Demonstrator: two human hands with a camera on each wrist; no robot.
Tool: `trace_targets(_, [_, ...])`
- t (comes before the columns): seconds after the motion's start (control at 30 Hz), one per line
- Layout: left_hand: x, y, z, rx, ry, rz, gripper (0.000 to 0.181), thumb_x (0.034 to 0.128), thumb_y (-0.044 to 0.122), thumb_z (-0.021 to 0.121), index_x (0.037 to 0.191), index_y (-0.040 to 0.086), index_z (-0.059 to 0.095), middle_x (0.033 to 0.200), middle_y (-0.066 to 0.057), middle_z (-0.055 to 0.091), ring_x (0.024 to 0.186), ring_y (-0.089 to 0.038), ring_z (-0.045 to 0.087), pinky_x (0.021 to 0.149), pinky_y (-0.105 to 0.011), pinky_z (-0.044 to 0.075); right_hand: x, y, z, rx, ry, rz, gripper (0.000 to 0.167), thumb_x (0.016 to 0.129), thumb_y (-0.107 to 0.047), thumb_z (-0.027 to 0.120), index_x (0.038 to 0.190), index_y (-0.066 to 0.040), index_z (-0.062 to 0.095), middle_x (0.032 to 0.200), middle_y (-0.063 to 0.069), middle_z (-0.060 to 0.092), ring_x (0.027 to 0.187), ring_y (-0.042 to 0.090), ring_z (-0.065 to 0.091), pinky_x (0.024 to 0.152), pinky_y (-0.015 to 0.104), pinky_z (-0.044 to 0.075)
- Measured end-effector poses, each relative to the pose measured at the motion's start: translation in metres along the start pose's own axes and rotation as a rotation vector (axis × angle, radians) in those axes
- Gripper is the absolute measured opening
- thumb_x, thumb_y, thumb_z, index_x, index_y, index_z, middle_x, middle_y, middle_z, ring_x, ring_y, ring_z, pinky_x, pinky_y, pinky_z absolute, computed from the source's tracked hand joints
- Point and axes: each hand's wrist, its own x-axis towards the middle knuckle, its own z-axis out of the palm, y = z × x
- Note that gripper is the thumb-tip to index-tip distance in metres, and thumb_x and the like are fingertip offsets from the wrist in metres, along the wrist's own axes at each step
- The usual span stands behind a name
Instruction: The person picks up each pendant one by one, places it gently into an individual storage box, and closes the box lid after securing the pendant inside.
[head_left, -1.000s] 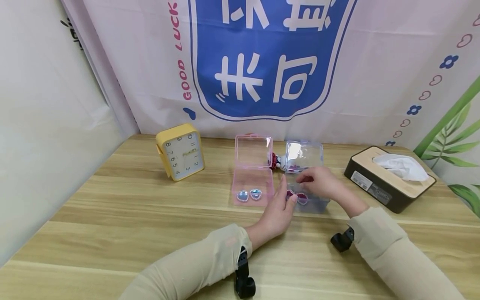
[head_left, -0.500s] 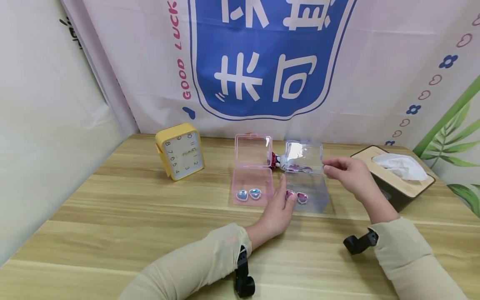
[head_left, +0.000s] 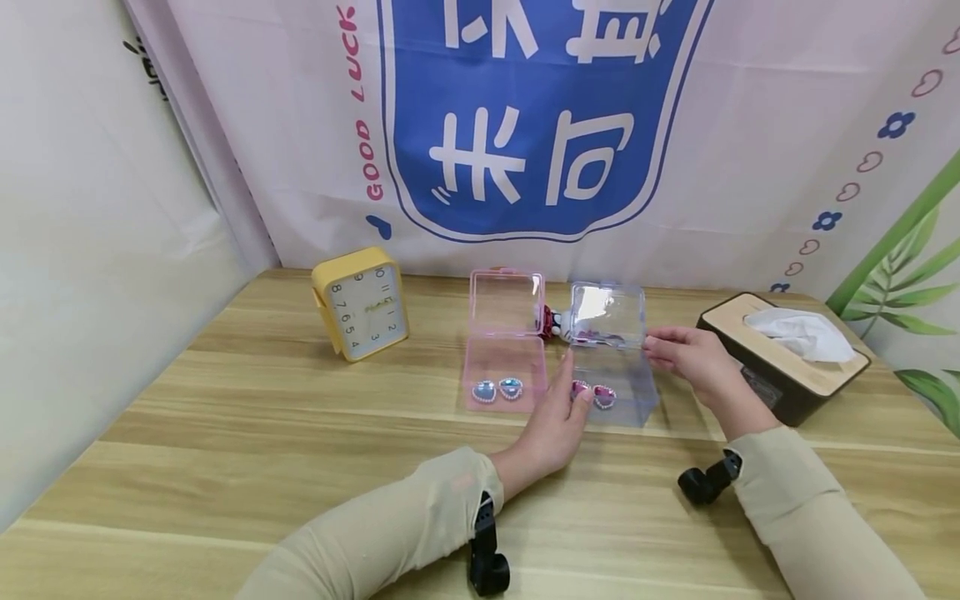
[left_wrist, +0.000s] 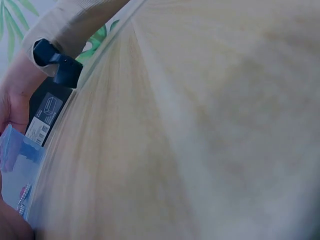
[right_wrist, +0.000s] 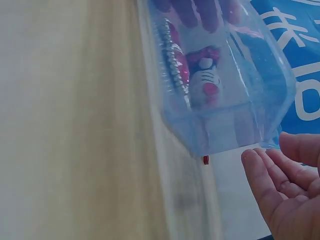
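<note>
A clear blue plastic box (head_left: pixel 626 383) stands with its lid (head_left: pixel 609 310) raised. Inside lie small sunglasses (head_left: pixel 604 396) with magenta lenses and a beaded rim, partly covered by my left hand (head_left: pixel 553 425). That hand rests along the box's left side, fingers straight. At the right rear corner, by the hinge, my right hand (head_left: pixel 697 362) has its fingertips at the lid's lower edge. In the right wrist view its fingers (right_wrist: pixel 262 182) look loosely extended, next to the box wall (right_wrist: pixel 230 127). On the left, a pink box (head_left: pixel 506 354), lid up, holds blue-lensed sunglasses (head_left: pixel 498 390).
A small red-and-white figurine (head_left: pixel 557 323) lies behind, between the two lids. To the left stands a yellow clock (head_left: pixel 366 307). A dark tissue box (head_left: pixel 780 358) with a wooden top is close to the right hand. A printed curtain (head_left: pixel 300 167) hangs at the table's back.
My right hand has left the inside of the blue box and moved right, then slightly down to the hinge corner. The left hand and both boxes have stayed put.
</note>
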Motion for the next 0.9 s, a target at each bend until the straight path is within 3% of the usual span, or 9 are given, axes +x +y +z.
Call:
trace_targets(0.47, [-0.002, 0.002, -0.002, -0.007, -0.013, -0.025, 0.060, 0.0998, 0.026, 0.038, 0.149, 0.010, 0.009, 0.155, -0.008, 0.011, 0.141, -0.023, 0.015, 0.115, -0.040, 0.015, 0.013, -0.030, -0.009, 0.122, 0.023, -0.054, 0.052, 0.092, -0.008, 0.053, 0.133, 0.016, 0.033, 0.082, -0.018, 0.058, 0.077, -0.005, 0.060, 0.077, 0.013, 0.052])
trace_targets(0.57, [-0.001, 0.002, -0.001, -0.008, -0.018, -0.031, 0.059, 0.0998, 0.027, 0.038, 0.149, 0.010, 0.009, 0.155, -0.008, 0.011, 0.141, -0.023, 0.016, 0.115, -0.040, 0.015, 0.010, -0.035, -0.013, 0.073, 0.051, -0.056, 0.053, 0.092, -0.015, 0.055, 0.133, 0.012, 0.036, 0.089, -0.016, 0.058, 0.078, -0.007, 0.059, 0.079, 0.014, 0.052])
trace_targets(0.73, [-0.002, 0.003, -0.002, -0.014, -0.013, -0.048, 0.060, 0.0995, 0.027, 0.039, 0.149, 0.012, 0.009, 0.155, -0.006, 0.010, 0.141, -0.021, 0.015, 0.115, -0.039, 0.014, 0.000, -0.044, -0.015, -0.071, 0.062, -0.056, 0.056, 0.092, -0.030, 0.056, 0.134, 0.004, 0.041, 0.117, 0.002, 0.052, 0.085, -0.008, 0.058, 0.093, 0.023, 0.048])
trace_targets(0.8, [-0.002, 0.003, -0.002, -0.019, -0.009, -0.052, 0.061, 0.0993, 0.027, 0.039, 0.149, 0.012, 0.008, 0.155, -0.006, 0.010, 0.141, -0.020, 0.014, 0.116, -0.038, 0.014, -0.005, -0.046, -0.015, -0.107, 0.055, -0.059, 0.057, 0.091, -0.034, 0.057, 0.133, 0.002, 0.043, 0.119, 0.002, 0.051, 0.088, -0.007, 0.057, 0.098, 0.028, 0.046])
trace_targets(0.9, [-0.002, 0.003, -0.002, -0.028, 0.000, -0.044, 0.061, 0.0993, 0.028, 0.039, 0.149, 0.010, 0.008, 0.155, -0.006, 0.011, 0.141, -0.021, 0.014, 0.116, -0.038, 0.014, -0.012, -0.046, -0.012, -0.147, 0.059, -0.082, 0.057, 0.089, -0.038, 0.058, 0.131, -0.001, 0.046, 0.110, -0.008, 0.054, 0.091, -0.003, 0.054, 0.095, 0.029, 0.046])
